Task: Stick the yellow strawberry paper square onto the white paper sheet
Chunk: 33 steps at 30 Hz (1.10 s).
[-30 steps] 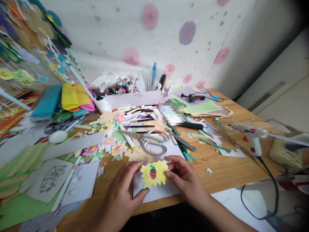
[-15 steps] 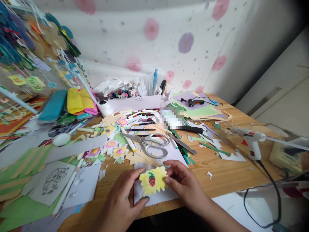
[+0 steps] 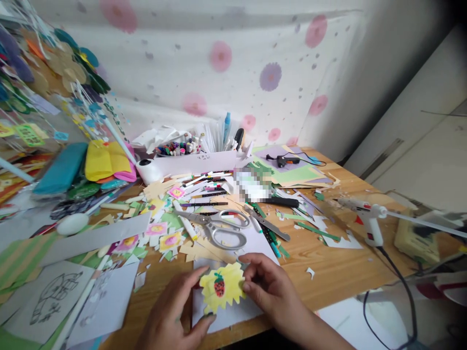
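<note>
A yellow paper cutout [image 3: 230, 290] with a jagged edge and a drawn strawberry is held between my two hands, over a sheet of white paper [image 3: 239, 311] at the table's front edge. My right hand [image 3: 268, 287] pinches its right side between thumb and fingers. My left hand [image 3: 178, 306] grips the left side, index finger at the top corner and thumb at the lower corner. Just beyond lie grey-handled scissors [image 3: 228, 238], their blades pointing left. Beside these is a metal blade-like tool [image 3: 270, 223].
Paper scraps, markers and small pink drawn cards [image 3: 170, 240] litter the table's middle. A white glue gun [image 3: 368, 216] with a cord stands at right; a black one [image 3: 286, 160] lies farther back. Line drawings [image 3: 54, 296] lie at left. A marker box [image 3: 197, 163] stands at the back.
The view has shifted slightly, so the table and things appear a little lower and farther left. Both hands keep their hold on the yellow cutout.
</note>
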{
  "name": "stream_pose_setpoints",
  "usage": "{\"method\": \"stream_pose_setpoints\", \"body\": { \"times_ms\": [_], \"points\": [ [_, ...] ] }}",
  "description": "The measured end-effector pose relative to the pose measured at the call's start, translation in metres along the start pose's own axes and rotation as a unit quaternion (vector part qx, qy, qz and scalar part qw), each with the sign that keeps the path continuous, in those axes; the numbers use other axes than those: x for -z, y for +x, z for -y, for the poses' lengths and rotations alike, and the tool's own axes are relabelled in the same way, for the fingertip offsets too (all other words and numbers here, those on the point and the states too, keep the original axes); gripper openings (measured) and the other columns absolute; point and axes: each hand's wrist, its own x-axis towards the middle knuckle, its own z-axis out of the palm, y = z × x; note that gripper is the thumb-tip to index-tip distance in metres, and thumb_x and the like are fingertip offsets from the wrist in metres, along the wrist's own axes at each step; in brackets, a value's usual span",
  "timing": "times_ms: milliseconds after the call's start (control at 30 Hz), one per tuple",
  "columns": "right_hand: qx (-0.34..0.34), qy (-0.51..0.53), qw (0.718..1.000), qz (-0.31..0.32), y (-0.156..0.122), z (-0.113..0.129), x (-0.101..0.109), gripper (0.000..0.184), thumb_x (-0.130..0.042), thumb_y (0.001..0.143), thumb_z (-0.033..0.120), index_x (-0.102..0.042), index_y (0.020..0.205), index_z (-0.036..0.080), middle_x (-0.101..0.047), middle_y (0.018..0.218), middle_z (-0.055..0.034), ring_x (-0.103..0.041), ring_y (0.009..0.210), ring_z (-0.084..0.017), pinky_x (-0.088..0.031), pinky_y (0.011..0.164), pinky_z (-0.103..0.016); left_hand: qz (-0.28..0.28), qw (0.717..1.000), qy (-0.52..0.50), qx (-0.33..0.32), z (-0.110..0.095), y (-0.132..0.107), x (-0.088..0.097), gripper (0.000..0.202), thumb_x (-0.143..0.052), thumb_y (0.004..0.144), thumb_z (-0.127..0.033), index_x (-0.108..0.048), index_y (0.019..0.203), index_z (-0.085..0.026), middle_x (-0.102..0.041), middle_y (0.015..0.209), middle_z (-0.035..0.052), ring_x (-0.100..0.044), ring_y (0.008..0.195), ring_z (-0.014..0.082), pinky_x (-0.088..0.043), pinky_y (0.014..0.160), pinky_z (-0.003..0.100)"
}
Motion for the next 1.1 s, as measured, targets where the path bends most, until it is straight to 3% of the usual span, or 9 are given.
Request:
{"method": "stream_pose_setpoints", "body": {
  "times_ms": [133,333,500,633,733,833,900,967,1100],
  "points": [
    [0.001,0.013,1.000,-0.007,0.000,-0.001,0.000,0.032,-0.063,0.087,0.043,-0.058,0.113,0.025,-0.055,0.077,0.0016,-0.050,0.070,-0.012,-0.041,0.066,-0.025,0.007,1.000,-0.008,0.017,0.000,0.000,-0.002,0.080,-0.073,0.059,-0.013,-0.047,0.132,-0.035,-0.071,0.107,0.0002,-0.071,0.088,0.0219,-0.057,0.080,0.026],
    [0.008,0.014,1.000,0.001,-0.002,-0.002,0.000,0.031,-0.064,0.087,0.039,-0.057,0.115,0.027,-0.055,0.078,0.0023,-0.051,0.071,-0.011,-0.041,0.067,-0.025,-0.016,1.000,-0.008,0.013,0.001,0.005,-0.004,0.063,-0.075,0.063,-0.017,-0.056,0.120,-0.036,-0.073,0.097,-0.0040,-0.071,0.082,0.0176,-0.057,0.075,0.020],
    [0.011,-0.001,1.000,0.003,0.000,0.000,0.000,0.032,-0.063,0.088,0.038,-0.055,0.116,0.026,-0.056,0.078,0.0019,-0.052,0.071,-0.012,-0.041,0.066,-0.025,-0.025,0.999,-0.021,0.018,0.001,0.006,-0.002,0.056,-0.074,0.064,-0.017,-0.061,0.115,-0.036,-0.073,0.087,-0.0047,-0.071,0.078,0.0177,-0.057,0.075,0.022],
    [0.019,-0.024,1.000,0.000,0.000,0.000,0.000,0.031,-0.061,0.088,0.035,-0.054,0.117,0.026,-0.055,0.077,0.0020,-0.052,0.069,-0.012,-0.042,0.065,-0.025,-0.007,0.994,-0.101,0.044,-0.001,0.001,0.001,0.067,-0.077,0.057,-0.016,-0.061,0.119,-0.036,-0.073,0.106,-0.0005,-0.071,0.090,0.0232,-0.058,0.079,0.026],
    [0.028,-0.051,0.998,-0.003,0.000,-0.001,-0.001,0.032,-0.059,0.088,0.029,-0.052,0.119,0.026,-0.056,0.077,0.0021,-0.053,0.070,-0.013,-0.043,0.066,-0.026,-0.013,0.970,-0.218,0.104,-0.008,-0.004,-0.002,0.061,-0.075,0.065,-0.025,-0.057,0.123,-0.034,-0.072,0.112,0.0018,-0.069,0.096,0.0236,-0.057,0.083,0.028],
    [0.036,-0.078,0.996,-0.006,0.000,-0.001,-0.002,0.035,-0.058,0.086,0.023,-0.051,0.120,0.027,-0.057,0.076,0.0025,-0.055,0.070,-0.013,-0.044,0.067,-0.026,-0.046,0.931,-0.316,0.179,-0.016,-0.005,-0.011,0.045,-0.065,0.080,-0.041,-0.055,0.122,-0.029,-0.074,0.102,0.0033,-0.070,0.086,0.0190,-0.057,0.078,0.025],
    [0.038,-0.091,0.995,-0.014,-0.001,-0.001,-0.002,0.036,-0.058,0.085,0.020,-0.051,0.119,0.027,-0.057,0.075,0.0029,-0.055,0.069,-0.013,-0.044,0.066,-0.025,-0.058,0.916,-0.338,0.210,-0.020,-0.004,-0.016,0.042,-0.062,0.082,-0.046,-0.055,0.118,-0.026,-0.073,0.097,0.0032,-0.069,0.083,0.0174,-0.057,0.074,0.023],
    [0.039,-0.100,0.994,-0.024,-0.001,-0.001,-0.003,0.035,-0.058,0.084,0.019,-0.051,0.118,0.026,-0.057,0.074,0.0033,-0.055,0.067,-0.012,-0.044,0.065,-0.025,-0.056,0.917,-0.334,0.212,-0.022,-0.002,-0.017,0.038,-0.064,0.082,-0.044,-0.057,0.113,-0.025,-0.073,0.097,0.0033,-0.069,0.086,0.0177,-0.056,0.075,0.023],
    [0.050,-0.112,0.992,-0.035,-0.002,-0.001,-0.003,0.035,-0.058,0.084,0.018,-0.052,0.117,0.026,-0.057,0.073,0.0032,-0.054,0.066,-0.012,-0.043,0.062,-0.024,-0.024,0.944,-0.282,0.168,-0.022,0.000,-0.014,0.028,-0.063,0.083,-0.032,-0.057,0.109,-0.023,-0.073,0.090,0.0034,-0.070,0.089,0.0186,-0.056,0.078,0.024]
  ]
}}
